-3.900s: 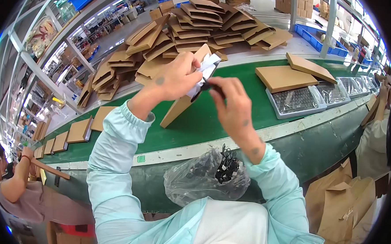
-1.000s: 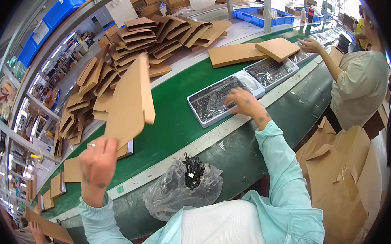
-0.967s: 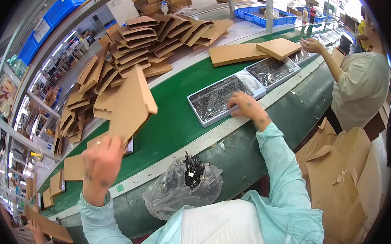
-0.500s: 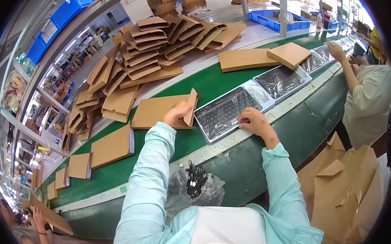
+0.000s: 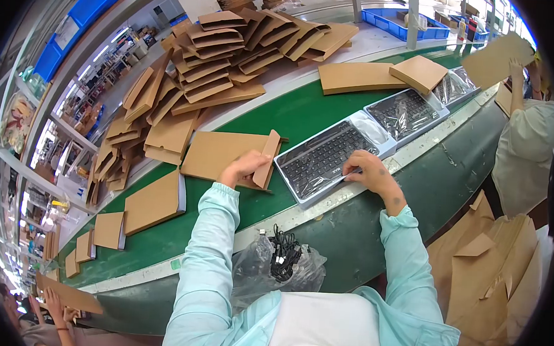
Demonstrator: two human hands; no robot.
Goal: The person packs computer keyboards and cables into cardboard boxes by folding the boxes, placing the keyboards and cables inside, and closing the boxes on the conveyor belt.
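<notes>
My left hand is closed on the raised end flap of a flat brown cardboard box lying on the green belt. The box's flap end faces a black keyboard, wrapped in clear plastic and seated in a pale tray. At the keyboard's near edge, my right hand has its fingers pinched together against the wrapping. A second wrapped keyboard lies just beyond, to the right. Below the belt edge, a clear plastic bag holds bundled black cables.
Many folded cardboard sleeves are heaped behind the belt. Several closed boxes line the belt on the left. Co-workers sit at both ends; one holds up a cardboard piece at right. A blue crate stands at the back.
My left hand has shifted slightly down along the box flap. The right hand stays at the keyboard's near edge. The co-worker on the right has raised a cardboard piece.
</notes>
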